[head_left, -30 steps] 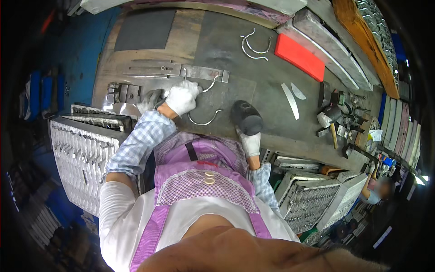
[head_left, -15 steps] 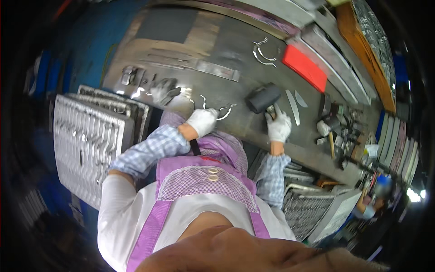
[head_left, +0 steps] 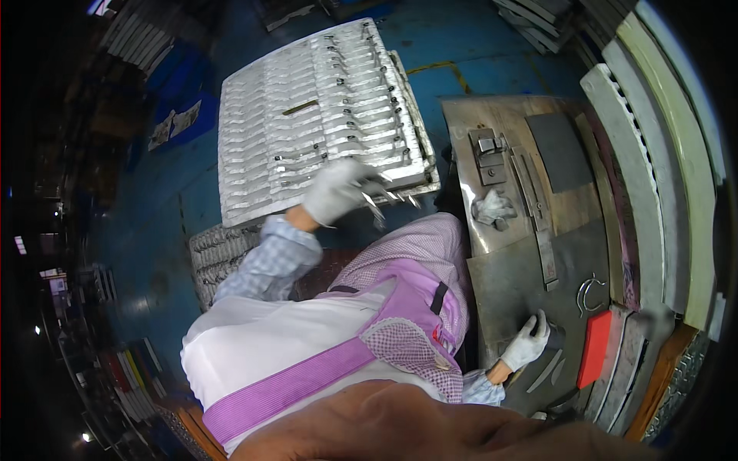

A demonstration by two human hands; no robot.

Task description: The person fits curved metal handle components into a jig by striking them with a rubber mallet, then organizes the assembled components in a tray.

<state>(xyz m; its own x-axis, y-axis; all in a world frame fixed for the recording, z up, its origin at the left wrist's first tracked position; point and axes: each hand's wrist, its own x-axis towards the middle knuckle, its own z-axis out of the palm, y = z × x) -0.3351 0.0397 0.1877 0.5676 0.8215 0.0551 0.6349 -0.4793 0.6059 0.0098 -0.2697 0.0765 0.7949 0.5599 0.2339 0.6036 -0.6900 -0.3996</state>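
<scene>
My left hand (head_left: pixel 337 192), in a white glove, is at the near right edge of a white foam tray (head_left: pixel 261 138) lined with rows of thin metal parts. Its fingers are closed on curved metal strips (head_left: pixel 375 207), whose shiny ends stick out to the right; how many is unclear. My right hand (head_left: pixel 526 343), also gloved, is over the workbench (head_left: pixel 503 284) with its visible fingers apart. Just beyond it lies a black cylindrical mallet head (head_left: pixel 553 338), partly hidden by the hand. Two flat, curved blade-like strips (head_left: pixel 544 373) lie beside this hand.
Along the bench lie a long metal bar fixture (head_left: pixel 544 250), a metal block (head_left: pixel 488 157), a crumpled grey glove (head_left: pixel 494 209) and curved metal strips (head_left: pixel 590 295). A red block (head_left: pixel 594 349) stands by pale panels at the right. Another filled tray (head_left: pixel 219 253) sits lower left.
My view has swung left toward the foam tray. My left hand has left the bench edge and carried curved metal strips to the tray. My right hand remains by the mallet.
</scene>
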